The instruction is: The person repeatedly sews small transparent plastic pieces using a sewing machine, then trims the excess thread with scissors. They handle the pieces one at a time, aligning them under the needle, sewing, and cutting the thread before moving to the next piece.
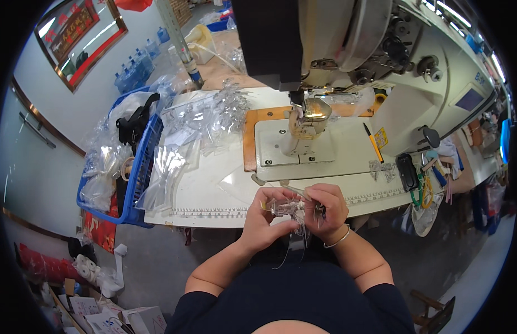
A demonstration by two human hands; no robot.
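In front of my body, just off the sewing table's near edge, both my hands are closed around a small bunched piece of clear plastic point(282, 208). My left hand point(261, 218) grips its left side between thumb and fingers. Against its right side, my right hand point(328, 209) is closed, with a slender, pale two-armed tool point(294, 190) sticking out toward the table; its exact kind is unclear. Loose thread point(284, 255) dangles below the plastic. Beyond my hands stands a sewing machine point(431, 83), its post and metal plate point(274, 149) facing me.
At the left, a blue basket point(137, 192) holds plastic and a black item. Clear plastic sheets point(170, 167) and a crumpled plastic heap point(228, 108) lie on the table. An orange pen point(374, 143), a black case point(407, 171) and scissors with coloured handles point(422, 195) lie at the right.
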